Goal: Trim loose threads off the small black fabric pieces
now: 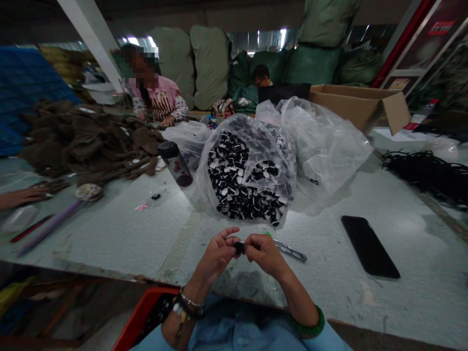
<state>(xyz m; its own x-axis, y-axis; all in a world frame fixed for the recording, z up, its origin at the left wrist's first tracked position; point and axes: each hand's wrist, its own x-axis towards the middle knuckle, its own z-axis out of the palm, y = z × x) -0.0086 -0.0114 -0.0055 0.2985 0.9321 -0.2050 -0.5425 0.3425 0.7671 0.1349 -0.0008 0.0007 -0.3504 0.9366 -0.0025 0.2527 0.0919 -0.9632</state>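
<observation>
Between my two hands, just above the table edge, is a small black piece (239, 247); its exact kind is too small to tell. My left hand (218, 253) pinches it between thumb and fingers, with the other fingers partly stretched. From the other side my right hand (263, 249) closes its fingertips on the same piece. Right behind the hands lies a clear plastic bag (252, 170), its mouth towards me, full of small black pieces with white parts. A metal-handled cutter (290, 250) lies beside my right hand.
A phone (370, 246) lies at right, near black cords (427, 173). Left of the bag stand a tilted bottle (176, 163) and a heap of brown fabric (87, 136). Another person's hand (29, 195) rests far left. An orange bin (137, 317) sits below the edge.
</observation>
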